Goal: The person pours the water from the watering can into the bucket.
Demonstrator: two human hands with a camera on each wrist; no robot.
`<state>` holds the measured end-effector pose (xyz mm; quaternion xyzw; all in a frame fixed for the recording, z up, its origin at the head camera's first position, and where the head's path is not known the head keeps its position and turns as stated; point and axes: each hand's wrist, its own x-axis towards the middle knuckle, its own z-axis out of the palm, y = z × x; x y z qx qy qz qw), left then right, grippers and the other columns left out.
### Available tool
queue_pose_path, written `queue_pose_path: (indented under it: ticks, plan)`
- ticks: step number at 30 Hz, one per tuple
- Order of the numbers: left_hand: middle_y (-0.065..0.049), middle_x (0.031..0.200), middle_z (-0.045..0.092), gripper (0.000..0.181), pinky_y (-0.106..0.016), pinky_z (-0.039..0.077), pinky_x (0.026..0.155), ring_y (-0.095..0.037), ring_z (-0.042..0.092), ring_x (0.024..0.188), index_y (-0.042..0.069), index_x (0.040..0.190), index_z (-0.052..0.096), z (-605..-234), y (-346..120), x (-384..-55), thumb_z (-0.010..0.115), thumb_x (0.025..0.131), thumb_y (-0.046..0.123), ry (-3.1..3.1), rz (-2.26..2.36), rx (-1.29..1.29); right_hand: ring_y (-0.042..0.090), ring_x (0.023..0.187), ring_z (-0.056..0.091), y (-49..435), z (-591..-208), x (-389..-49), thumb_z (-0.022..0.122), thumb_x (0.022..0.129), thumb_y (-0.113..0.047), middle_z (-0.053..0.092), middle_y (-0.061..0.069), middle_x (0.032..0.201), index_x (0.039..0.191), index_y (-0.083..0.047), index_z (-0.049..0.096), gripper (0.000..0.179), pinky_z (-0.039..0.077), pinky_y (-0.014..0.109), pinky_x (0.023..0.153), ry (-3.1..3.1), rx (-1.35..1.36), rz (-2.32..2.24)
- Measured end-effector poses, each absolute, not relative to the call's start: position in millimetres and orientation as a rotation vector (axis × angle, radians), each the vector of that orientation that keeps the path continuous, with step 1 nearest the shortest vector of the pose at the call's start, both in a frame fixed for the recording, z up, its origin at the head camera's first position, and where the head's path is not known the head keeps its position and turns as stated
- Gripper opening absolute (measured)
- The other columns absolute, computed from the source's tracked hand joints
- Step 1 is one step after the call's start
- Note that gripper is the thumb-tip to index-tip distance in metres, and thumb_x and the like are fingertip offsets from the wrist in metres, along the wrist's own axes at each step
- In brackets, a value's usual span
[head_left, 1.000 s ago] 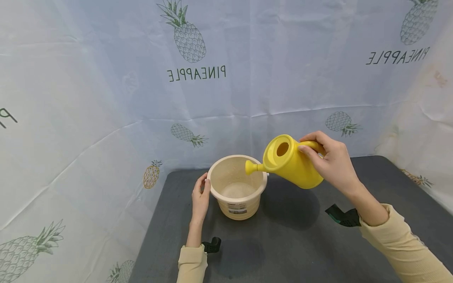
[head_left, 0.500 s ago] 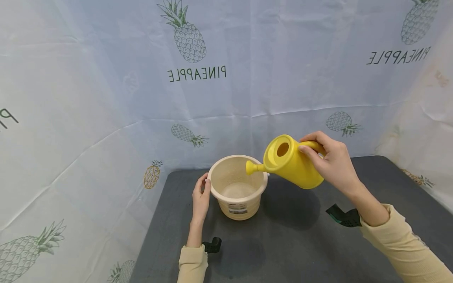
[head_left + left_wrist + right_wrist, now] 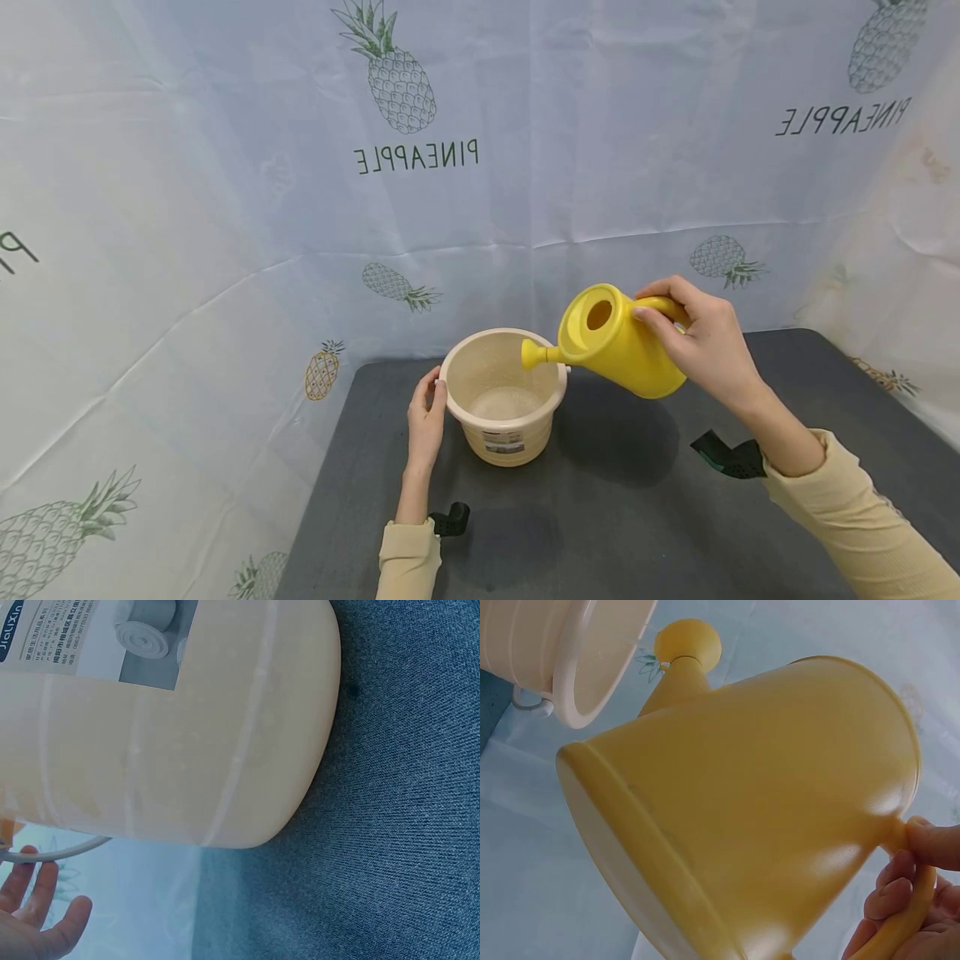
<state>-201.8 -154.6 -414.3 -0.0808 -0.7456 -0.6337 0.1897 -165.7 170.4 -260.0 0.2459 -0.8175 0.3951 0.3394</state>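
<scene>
Beige bucket [image 3: 528, 443] on dk gray tbl [image 3: 600, 533]

The head view's lower-centre label [image 3: 503, 442] is unreadably small. The right-wrist view crops the bucket [image 3: 536, 645] upper left; the right hand [image 3: 896, 891] lower right.

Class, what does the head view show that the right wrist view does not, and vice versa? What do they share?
Head only: the left hand against the bucket, the bucket's label, and the opening of the watering can. Right wrist only: the can's base. Both: the bucket, the watering can, the right hand gripping its handle, and the printed cloth.
</scene>
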Motion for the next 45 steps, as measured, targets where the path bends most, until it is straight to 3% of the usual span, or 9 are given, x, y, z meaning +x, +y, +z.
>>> queue_pose_path:
  ticks: [14, 45]
  plan:
    - [-0.022, 0.126, 0.051, 0.038, -0.048, 0.038, 0.09, -0.032, 0.046, 0.113, -0.005, 0.132, 0.046, -414.2, -153.7, -200.6, 0.045, 0.099, 0.014, -2.084, -1.779, -0.232, -0.004, 0.079, 0.056, 170.3, -259.0, -166.3, 0.067, 0.08, 0.007, 0.064, 0.005, 0.089, 0.097, 0.0, 0.064, 0.019, 0.042, 0.009, 0.074, -2.124, 0.641, 1.034]
    - [-0.021, 0.129, 0.049, 0.038, -0.049, 0.037, 0.094, -0.032, 0.045, 0.116, -0.005, 0.132, 0.046, -414.2, -153.9, -201.4, 0.045, 0.099, 0.013, -2.088, -1.782, -0.239, -0.002, 0.077, 0.055, 170.9, -258.5, -168.6, 0.067, 0.08, 0.007, 0.065, 0.006, 0.088, 0.096, 0.0, 0.064, 0.018, 0.042, 0.009, 0.072, -2.121, 0.651, 1.011]
